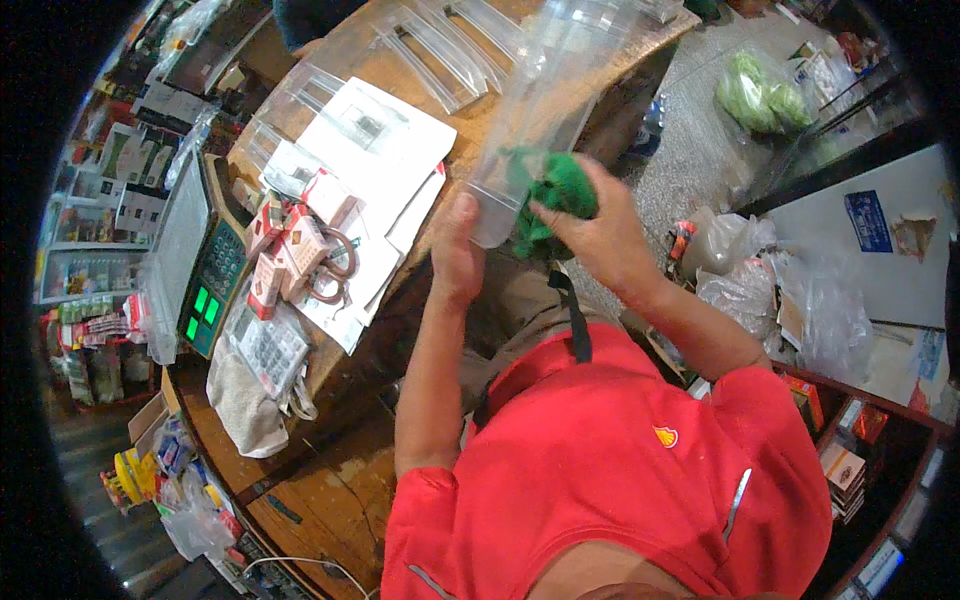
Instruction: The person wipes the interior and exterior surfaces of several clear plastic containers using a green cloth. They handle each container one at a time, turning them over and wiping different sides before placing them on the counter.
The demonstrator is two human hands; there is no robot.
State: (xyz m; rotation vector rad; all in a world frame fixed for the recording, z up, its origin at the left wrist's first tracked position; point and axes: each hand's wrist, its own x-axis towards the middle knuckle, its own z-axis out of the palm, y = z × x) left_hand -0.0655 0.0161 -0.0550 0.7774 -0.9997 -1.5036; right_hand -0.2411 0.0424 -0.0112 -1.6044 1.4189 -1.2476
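My left hand (457, 255) grips the near end of a long, clear plastic tray (499, 199), its thumb along the end wall. The tray slants away over the wooden table, up to the top of the view. In my right hand (600, 225) is a bunched green cloth (562, 184), held against the tray's right side near that end. Part of the cloth shows through the clear plastic. White paper sheets (390, 135) lie on the table left of my left hand. More clear plastic dividers (442, 60) rest farther back on the wood.
On the left stand a digital scale (206, 289) with lit green displays, small red-and-white boxes (304, 240), brown scissor-like handles (337, 270) and a calculator (270, 349). A wooden table edge (637, 52) curves right. Plastic bags (739, 277) and bagged green vegetables (757, 97) lie at right.
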